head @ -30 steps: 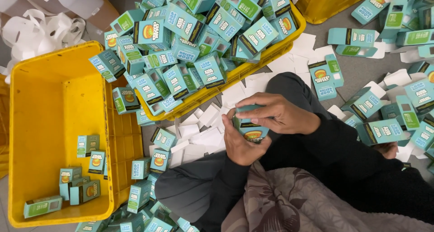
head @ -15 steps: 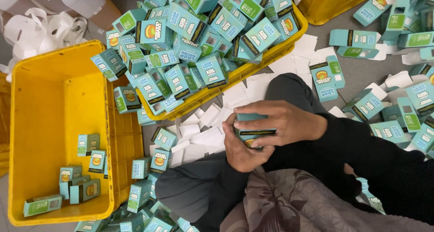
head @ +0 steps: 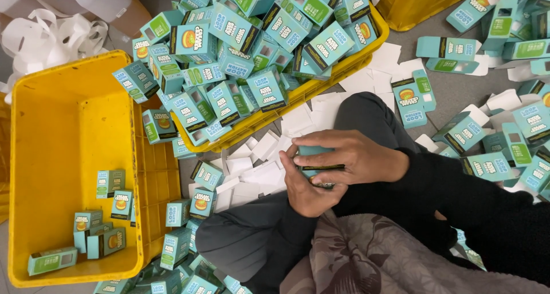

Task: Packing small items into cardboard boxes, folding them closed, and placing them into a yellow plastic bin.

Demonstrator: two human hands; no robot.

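**Both hands closed on one small teal carton**

Currently, the left hand [head: 306, 188] cups a small teal carton [head: 316, 160] from below, fingers curled up around its near end. The right hand [head: 349, 155] lies across the top of the same carton, fingers wrapped over its far edge, so that both hands are clamped on it and touch each other. The carton is held above the person's lap, over the dark trouser knee [head: 366, 116]; only its teal face and a dark edge strip show between the fingers.

Just beyond the hands, loose white card slips [head: 258, 176] are scattered on the grey floor [head: 458, 93]. More teal cartons lie to the right of the knee.

To the left stands a yellow crate [head: 51, 128], largely bare, with a few teal cartons [head: 97, 231] lying in its near end.

Farther away, a second yellow tray [head: 321, 88] is heaped with teal cartons [head: 246, 48], several spilling over its near rim. White paper rolls [head: 51, 36] sit at the far left.
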